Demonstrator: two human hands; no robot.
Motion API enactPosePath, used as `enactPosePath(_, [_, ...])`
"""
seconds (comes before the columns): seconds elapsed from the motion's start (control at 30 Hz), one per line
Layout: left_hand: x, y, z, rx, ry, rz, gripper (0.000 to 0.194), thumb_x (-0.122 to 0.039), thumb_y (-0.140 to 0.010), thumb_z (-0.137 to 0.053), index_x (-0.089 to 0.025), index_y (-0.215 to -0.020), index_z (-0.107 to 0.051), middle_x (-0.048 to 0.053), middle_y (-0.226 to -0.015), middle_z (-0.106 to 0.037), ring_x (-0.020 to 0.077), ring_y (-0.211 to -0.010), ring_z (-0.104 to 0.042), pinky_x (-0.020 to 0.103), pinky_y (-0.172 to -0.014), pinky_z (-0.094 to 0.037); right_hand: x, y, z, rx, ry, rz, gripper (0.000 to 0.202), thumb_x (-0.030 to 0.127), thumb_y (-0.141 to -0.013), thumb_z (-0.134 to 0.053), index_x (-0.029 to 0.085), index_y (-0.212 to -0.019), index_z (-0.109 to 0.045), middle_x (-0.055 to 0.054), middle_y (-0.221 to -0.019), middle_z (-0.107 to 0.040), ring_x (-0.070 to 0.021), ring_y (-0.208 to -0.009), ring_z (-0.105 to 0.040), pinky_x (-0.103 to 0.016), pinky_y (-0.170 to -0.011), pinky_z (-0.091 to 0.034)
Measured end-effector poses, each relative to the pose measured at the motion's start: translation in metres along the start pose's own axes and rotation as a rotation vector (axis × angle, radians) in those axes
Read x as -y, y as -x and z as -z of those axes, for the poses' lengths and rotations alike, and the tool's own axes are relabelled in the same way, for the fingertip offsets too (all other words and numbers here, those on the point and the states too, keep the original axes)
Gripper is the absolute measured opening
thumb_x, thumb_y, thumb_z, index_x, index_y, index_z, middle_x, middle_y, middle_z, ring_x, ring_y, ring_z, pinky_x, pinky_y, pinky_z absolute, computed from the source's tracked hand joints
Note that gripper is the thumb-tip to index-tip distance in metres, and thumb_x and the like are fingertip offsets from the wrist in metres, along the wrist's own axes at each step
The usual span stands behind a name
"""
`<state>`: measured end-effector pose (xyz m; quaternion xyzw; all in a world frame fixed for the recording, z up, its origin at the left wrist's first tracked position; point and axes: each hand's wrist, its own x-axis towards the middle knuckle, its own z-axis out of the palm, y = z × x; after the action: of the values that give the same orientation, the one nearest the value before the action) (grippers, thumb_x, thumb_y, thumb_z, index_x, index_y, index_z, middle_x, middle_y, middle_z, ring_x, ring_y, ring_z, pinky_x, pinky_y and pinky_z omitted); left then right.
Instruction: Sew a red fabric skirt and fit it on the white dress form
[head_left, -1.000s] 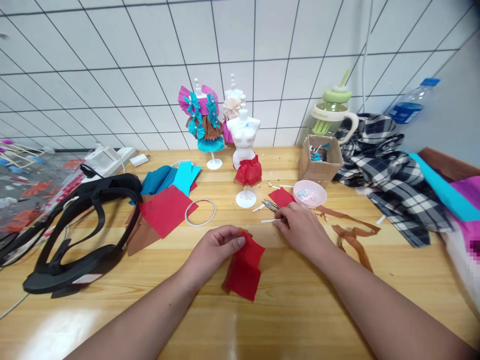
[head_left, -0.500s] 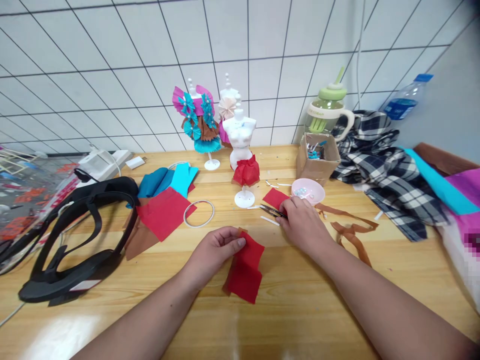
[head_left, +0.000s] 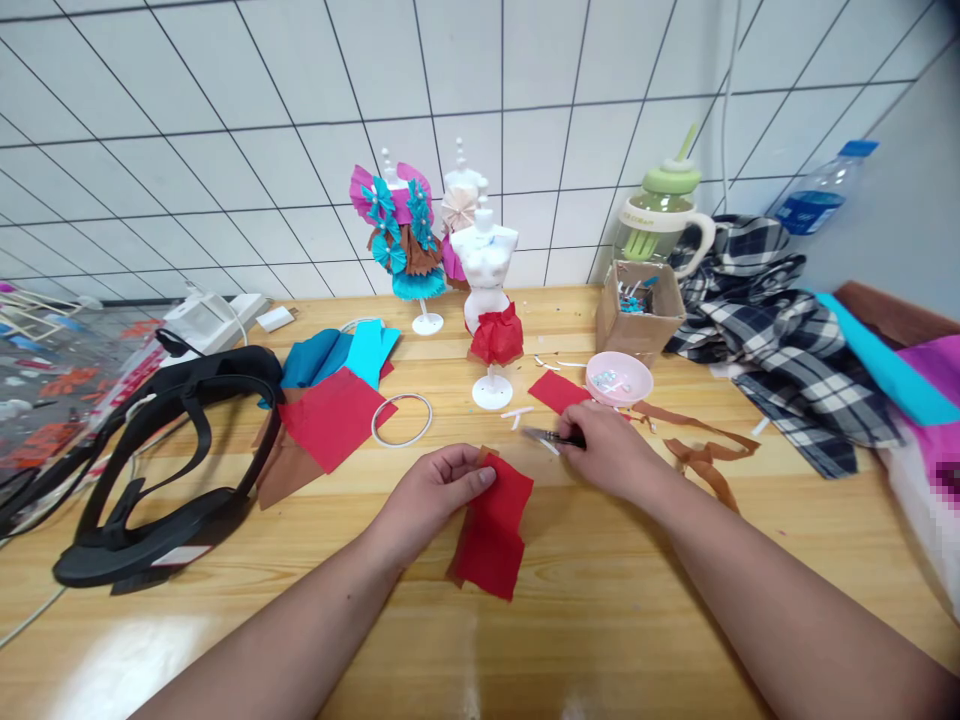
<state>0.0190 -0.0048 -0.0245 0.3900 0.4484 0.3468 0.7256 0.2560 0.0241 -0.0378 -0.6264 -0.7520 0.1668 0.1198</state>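
Observation:
My left hand pinches the top of a red paper piece between thumb and fingers; a strip of brown paper shows along its edge. In my right hand is a small pair of scissors, blades pointing left and blurred, handles hidden by my fingers. Just behind that hand lies another red paper piece. Beyond my hands stands a white mini mannequin wearing a gathered red paper skirt. White scraps lie between the mannequin and the scissors.
A pink bowl of beads and a cardboard box stand right of centre, with brown paper strips nearby. To the left are a silver ring, coloured paper sheets and a black headset. A decorated mannequin stands behind.
My right hand has lifted the scissors slightly from the table, gripping them at the handles. My left hand keeps its pinch on the red paper. The view has shifted a little.

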Motion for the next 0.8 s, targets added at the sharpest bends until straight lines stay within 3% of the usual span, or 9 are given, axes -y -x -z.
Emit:
enactPosePath(0.1, [0.001,-0.001,0.002,-0.012,0.035,0.000,0.027,-0.029,-0.065,-0.084,-0.016,-0.079,-0.064,-0.001,-0.077,-0.070,0.0109,-0.070,-0.063,0.022,-0.069,-0.047,0.003,0.002,-0.001,0.030,-0.032,0.004,0.018,0.011,-0.081,-0.053,0.020,-0.096,-0.058,-0.006,-0.093,-0.066,-0.0207,-0.088,-0.060,-0.028,-0.072,-0.039])
enactPosePath(0.23, [0.002,-0.002,0.004,0.023,-0.014,0.012,0.027,-0.028,-0.063,-0.084,-0.015,-0.076,-0.065,-0.001,-0.072,-0.068,0.0104,-0.065,-0.061,0.022,-0.065,-0.046,0.010,0.005,0.002,-0.051,0.059,0.023,0.025,0.008,-0.085,-0.046,0.020,-0.105,-0.055,-0.010,-0.099,-0.067,-0.0243,-0.095,-0.061,-0.030,-0.071,-0.038])
enactPosePath(0.37, [0.002,-0.001,0.003,0.005,0.012,0.011,0.026,-0.028,-0.065,-0.083,-0.015,-0.076,-0.063,-0.001,-0.074,-0.069,0.0102,-0.067,-0.061,0.021,-0.066,-0.045,0.016,0.009,0.014,-0.151,-0.029,-0.142,0.029,0.007,-0.081,-0.046,0.020,-0.106,-0.050,-0.009,-0.090,-0.070,-0.0235,-0.080,-0.064,-0.030,-0.062,-0.037])
enactPosePath(0.4, [0.002,-0.001,0.003,-0.002,0.028,0.012,0.027,-0.027,-0.065,-0.083,-0.015,-0.077,-0.062,-0.001,-0.074,-0.069,0.0101,-0.067,-0.061,0.021,-0.066,-0.045,0.018,0.010,0.017,-0.129,-0.157,-0.169,0.027,0.011,-0.082,-0.046,0.021,-0.107,-0.049,-0.007,-0.085,-0.070,-0.0220,-0.074,-0.063,-0.029,-0.060,-0.038])
enactPosePath(0.47, [0.002,0.000,0.002,-0.014,0.056,0.011,0.028,-0.027,-0.065,-0.083,-0.016,-0.078,-0.061,-0.002,-0.074,-0.068,0.0096,-0.068,-0.061,0.020,-0.067,-0.045,0.020,0.010,0.018,0.064,-0.535,-0.184,0.019,0.021,-0.087,-0.045,0.022,-0.106,-0.048,-0.004,-0.078,-0.070,-0.0190,-0.066,-0.063,-0.028,-0.058,-0.041])
enactPosePath(0.57, [0.003,0.000,0.001,-0.020,0.091,0.011,0.029,-0.025,-0.065,-0.084,-0.016,-0.080,-0.061,-0.002,-0.076,-0.069,0.0098,-0.071,-0.062,0.021,-0.071,-0.046,0.022,0.009,0.011,0.373,-1.016,-0.253,0.016,0.028,-0.090,-0.044,0.022,-0.103,-0.048,-0.008,-0.097,-0.072,-0.0172,-0.072,-0.067,-0.029,-0.062,-0.049])
enactPosePath(0.67, [0.003,-0.001,0.002,-0.016,0.116,0.013,0.029,-0.024,-0.063,-0.085,-0.015,-0.081,-0.063,-0.001,-0.079,-0.070,0.0104,-0.073,-0.063,0.022,-0.073,-0.047,0.020,0.007,0.003,0.188,-0.991,-0.230,0.014,0.028,-0.089,-0.047,0.024,-0.103,-0.047,-0.008,-0.116,-0.067,-0.0167,-0.085,-0.066,-0.030,-0.069,-0.051])
enactPosePath(0.73, [0.003,-0.002,0.003,-0.026,0.124,0.010,0.029,-0.024,-0.062,-0.085,-0.016,-0.080,-0.065,-0.001,-0.078,-0.070,0.0104,-0.072,-0.063,0.022,-0.073,-0.047,0.021,0.010,0.004,0.058,-0.784,-0.087,0.014,0.032,-0.090,-0.047,0.025,-0.103,-0.048,-0.003,-0.099,-0.070,-0.0160,-0.080,-0.063,-0.029,-0.069,-0.048])
enactPosePath(0.8, [0.003,-0.002,0.003,-0.030,0.119,0.007,0.027,-0.025,-0.063,-0.085,-0.016,-0.082,-0.067,-0.001,-0.080,-0.071,0.0111,-0.074,-0.064,0.023,-0.074,-0.047,0.024,0.015,0.010,0.040,-0.594,0.019,0.019,0.040,-0.093,-0.045,0.025,-0.103,-0.051,0.000,-0.078,-0.066,-0.0158,-0.071,-0.059,-0.028,-0.066,-0.044])
